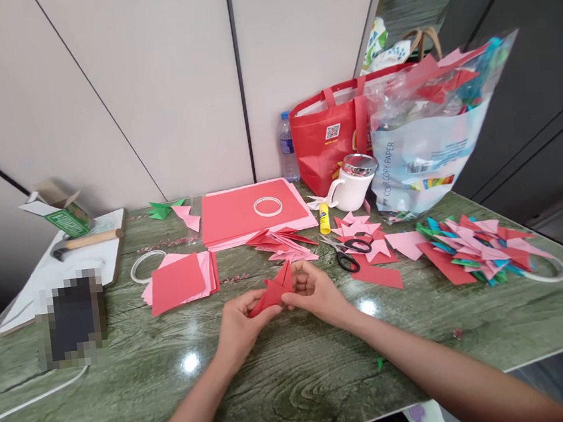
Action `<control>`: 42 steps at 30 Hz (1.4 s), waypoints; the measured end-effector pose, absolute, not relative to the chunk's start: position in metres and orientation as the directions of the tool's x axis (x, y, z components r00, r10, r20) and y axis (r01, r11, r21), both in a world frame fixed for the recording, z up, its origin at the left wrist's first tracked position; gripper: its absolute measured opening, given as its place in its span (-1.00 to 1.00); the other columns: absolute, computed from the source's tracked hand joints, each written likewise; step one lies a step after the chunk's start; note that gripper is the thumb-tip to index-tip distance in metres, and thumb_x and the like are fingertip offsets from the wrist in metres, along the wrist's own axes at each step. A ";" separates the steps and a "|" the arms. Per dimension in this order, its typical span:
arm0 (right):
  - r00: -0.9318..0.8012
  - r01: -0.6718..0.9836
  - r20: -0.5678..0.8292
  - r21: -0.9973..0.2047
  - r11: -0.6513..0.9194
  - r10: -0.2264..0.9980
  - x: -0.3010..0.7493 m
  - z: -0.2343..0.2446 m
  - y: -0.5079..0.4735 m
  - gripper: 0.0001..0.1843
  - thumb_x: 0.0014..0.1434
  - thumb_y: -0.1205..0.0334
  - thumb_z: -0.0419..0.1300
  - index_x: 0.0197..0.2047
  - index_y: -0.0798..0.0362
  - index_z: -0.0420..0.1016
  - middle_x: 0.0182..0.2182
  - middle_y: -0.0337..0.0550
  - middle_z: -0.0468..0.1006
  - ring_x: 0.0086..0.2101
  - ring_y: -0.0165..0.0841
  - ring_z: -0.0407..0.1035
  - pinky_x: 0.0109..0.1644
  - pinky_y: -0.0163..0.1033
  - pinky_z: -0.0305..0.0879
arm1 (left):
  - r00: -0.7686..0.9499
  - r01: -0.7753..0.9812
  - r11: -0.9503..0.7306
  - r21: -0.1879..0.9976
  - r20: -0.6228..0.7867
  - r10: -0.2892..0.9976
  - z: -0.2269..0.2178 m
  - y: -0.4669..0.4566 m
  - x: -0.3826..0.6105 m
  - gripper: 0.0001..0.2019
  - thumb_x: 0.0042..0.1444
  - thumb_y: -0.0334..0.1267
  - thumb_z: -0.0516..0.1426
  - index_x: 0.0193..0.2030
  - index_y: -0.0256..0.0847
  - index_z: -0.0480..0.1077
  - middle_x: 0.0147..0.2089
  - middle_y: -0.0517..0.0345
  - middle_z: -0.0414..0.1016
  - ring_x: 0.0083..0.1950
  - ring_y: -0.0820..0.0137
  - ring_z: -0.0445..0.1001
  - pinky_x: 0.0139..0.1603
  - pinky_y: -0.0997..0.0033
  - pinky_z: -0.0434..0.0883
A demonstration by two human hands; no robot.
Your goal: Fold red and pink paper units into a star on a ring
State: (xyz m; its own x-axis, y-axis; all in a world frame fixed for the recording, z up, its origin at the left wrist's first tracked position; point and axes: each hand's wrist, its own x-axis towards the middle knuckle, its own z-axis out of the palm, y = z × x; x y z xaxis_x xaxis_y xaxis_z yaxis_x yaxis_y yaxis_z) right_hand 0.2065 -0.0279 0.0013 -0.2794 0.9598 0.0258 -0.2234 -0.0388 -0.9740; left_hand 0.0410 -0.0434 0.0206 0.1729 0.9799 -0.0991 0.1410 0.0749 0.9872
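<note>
My left hand [242, 324] and my right hand [315, 291] meet over the middle of the green table [289, 378], both closed on a folded red paper piece [272, 291]. The left fingers pinch its lower left end, the right fingers grip its upper right point. A small stack of red and pink paper squares [181, 280] lies just left of the hands. Folded pink and red triangles [282, 243] lie right behind them.
Large red sheets [246, 211] carry a tape ring [267, 206]. Scissors [347, 251], a yellow glue stick [324, 218], a white mug [352, 183], a red bag [328, 132], a plastic paper bag [426, 149] and a heap of coloured folded pieces [477, 251] fill the right. A hammer [86, 241] lies at left.
</note>
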 end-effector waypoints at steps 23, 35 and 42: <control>-0.346 -0.142 -0.109 -0.976 -0.167 0.932 0.214 -0.002 -0.022 -0.64 -0.29 0.06 0.42 -0.51 0.13 0.45 -0.65 -0.32 0.41 -0.62 -0.50 0.22 -0.55 -0.37 0.18 | 0.310 -0.152 0.414 0.898 -0.355 0.882 0.019 -0.044 0.045 -0.63 -0.23 -0.11 0.33 -0.34 -0.37 0.49 -0.35 -0.09 0.61 -0.28 0.18 0.59 -0.14 0.19 0.49; -0.361 -0.195 -0.082 -0.967 -0.161 0.929 0.212 0.002 -0.023 -0.67 -0.13 0.04 0.35 -0.48 0.11 0.39 -0.56 -0.31 0.40 -0.56 -0.50 0.22 -0.48 -0.37 0.17 | 0.368 -0.077 0.480 0.874 -0.423 0.828 0.022 -0.053 0.055 -0.59 -0.22 -0.01 0.30 -0.37 -0.36 0.47 -0.38 -0.09 0.60 -0.38 0.21 0.59 -0.31 0.27 0.51; -0.417 -0.077 -0.040 -0.994 -0.079 0.908 0.212 0.000 -0.024 -0.64 -0.02 -0.05 0.25 -0.46 0.09 0.35 -0.59 -0.31 0.35 -0.59 -0.50 0.17 -0.53 -0.37 0.08 | 0.371 -0.051 0.460 0.886 -0.411 0.833 0.017 -0.053 0.057 -0.59 -0.15 0.05 0.24 -0.40 -0.34 0.47 -0.46 -0.03 0.58 -0.45 0.26 0.57 -0.41 0.33 0.48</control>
